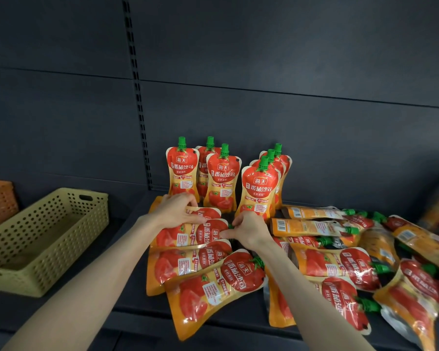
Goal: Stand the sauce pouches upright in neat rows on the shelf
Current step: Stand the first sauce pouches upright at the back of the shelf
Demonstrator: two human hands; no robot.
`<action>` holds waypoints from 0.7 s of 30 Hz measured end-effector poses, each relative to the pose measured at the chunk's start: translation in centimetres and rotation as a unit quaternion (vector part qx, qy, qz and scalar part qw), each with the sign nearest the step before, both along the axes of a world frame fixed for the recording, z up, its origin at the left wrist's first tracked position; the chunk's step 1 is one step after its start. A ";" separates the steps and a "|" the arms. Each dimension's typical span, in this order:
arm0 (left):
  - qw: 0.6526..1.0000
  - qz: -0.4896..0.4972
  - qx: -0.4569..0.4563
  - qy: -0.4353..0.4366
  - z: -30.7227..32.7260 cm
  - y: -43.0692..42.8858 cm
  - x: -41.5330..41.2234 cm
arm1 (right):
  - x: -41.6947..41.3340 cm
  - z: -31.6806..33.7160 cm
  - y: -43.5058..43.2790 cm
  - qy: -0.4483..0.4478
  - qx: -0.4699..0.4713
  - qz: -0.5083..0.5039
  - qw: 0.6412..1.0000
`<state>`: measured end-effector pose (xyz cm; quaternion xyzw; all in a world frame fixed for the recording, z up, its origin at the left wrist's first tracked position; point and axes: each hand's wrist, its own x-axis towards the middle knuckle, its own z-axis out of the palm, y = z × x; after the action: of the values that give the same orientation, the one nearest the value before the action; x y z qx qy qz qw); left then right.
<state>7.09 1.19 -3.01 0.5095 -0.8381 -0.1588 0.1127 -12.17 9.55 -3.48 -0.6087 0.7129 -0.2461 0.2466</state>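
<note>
Red sauce pouch (185,235), laid flat crosswise with cap (230,226) pointing right, is gripped by left hand (178,211) and pinched by right hand (247,230).

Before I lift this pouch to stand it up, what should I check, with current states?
1. Grip: left hand and right hand both hold one lying red-and-orange plastic sauce pouch: ok.
2. Its green cap, half hidden by fingers, shut: cannot tell.
3. Held pouch free of the neighbouring lying pouches: cannot tell.
4. Six upright pouches at the back standing: ok.
5. Bare dark shelf in front of the rows: not ok, lying pouches crowd it.
</note>
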 end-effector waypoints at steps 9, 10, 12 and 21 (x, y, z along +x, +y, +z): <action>0.991 0.059 -0.062 0.105 0.5 1.4 1.2 | 0.9 1.0 0.4 -0.108 -0.116 -0.016 0.987; 0.989 0.070 -0.060 0.120 0.6 1.6 1.3 | 1.1 1.1 0.4 -0.121 -0.130 -0.014 0.984; 0.982 0.086 -0.048 0.161 0.8 2.1 1.7 | 1.3 1.6 0.5 -0.141 -0.150 -0.010 0.978; 0.899 0.110 -0.018 0.423 1.7 3.6 2.0 | 3.1 4.2 -0.8 -0.228 -0.159 0.019 0.960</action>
<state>9.05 4.82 -1.30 0.4811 -0.6528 -0.3305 0.4829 -9.09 8.80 0.71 -0.5809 0.5780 -0.4838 0.3073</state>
